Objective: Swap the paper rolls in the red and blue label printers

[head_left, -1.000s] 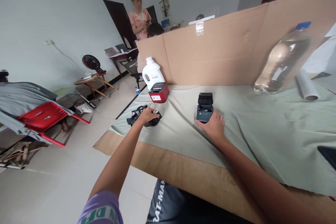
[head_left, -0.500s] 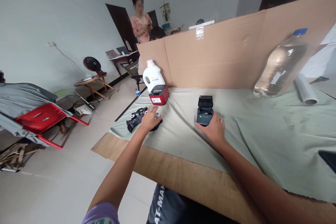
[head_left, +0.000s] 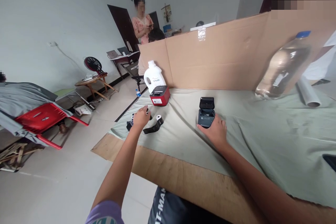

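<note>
My left hand is over a cluster of small black-and-white rolls on the cloth at the left. Its thumb and fingers look apart around one of them, though the palm hides part of the contact. Beside it, a white-cored roll has a loose black strip curling toward me. My right hand grips a small dark label printer by its right side and front, thumb across the front. The printer stands on the cloth with its lid up and its compartment showing.
Behind the rolls stand a red-and-black device and a white jug. A cardboard panel lines the table's back. A big bottle and a pale tube are at right. The green cloth is wrinkled. People are beyond.
My left hand has shifted left over the rolls, uncovering the white-cored roll and its black strip. My right hand stays on the printer.
</note>
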The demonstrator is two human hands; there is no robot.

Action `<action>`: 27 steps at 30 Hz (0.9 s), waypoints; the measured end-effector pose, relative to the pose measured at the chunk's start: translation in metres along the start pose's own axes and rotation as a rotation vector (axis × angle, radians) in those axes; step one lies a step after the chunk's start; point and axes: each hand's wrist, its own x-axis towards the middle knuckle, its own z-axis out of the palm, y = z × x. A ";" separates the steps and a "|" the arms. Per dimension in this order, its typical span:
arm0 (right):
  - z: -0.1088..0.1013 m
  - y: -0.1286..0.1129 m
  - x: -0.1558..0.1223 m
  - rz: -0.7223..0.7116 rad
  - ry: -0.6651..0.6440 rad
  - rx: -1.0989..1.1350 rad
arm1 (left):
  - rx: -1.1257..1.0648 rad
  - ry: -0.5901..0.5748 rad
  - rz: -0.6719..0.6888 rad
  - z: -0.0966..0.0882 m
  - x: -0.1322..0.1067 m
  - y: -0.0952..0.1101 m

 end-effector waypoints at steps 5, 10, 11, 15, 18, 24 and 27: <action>-0.004 -0.002 0.000 -0.010 -0.021 -0.003 | 0.052 -0.146 -0.046 -0.001 0.005 -0.018; -0.001 0.000 -0.001 0.009 -0.018 0.013 | -0.036 -0.117 -0.037 -0.007 0.003 -0.020; 0.000 0.000 -0.001 0.010 -0.012 0.020 | -0.086 -0.072 -0.040 -0.010 0.002 -0.019; -0.007 -0.008 -0.001 -0.116 0.087 0.069 | -0.623 0.171 -0.063 -0.023 -0.014 0.006; -0.028 -0.023 0.008 -0.327 0.015 0.260 | -1.181 0.112 0.014 -0.020 -0.035 0.053; -0.089 -0.058 0.045 -0.117 -0.540 0.674 | -1.201 0.219 0.309 -0.006 -0.067 0.155; -0.102 -0.069 0.062 0.008 -0.776 0.758 | -0.939 0.450 0.569 0.002 -0.071 0.182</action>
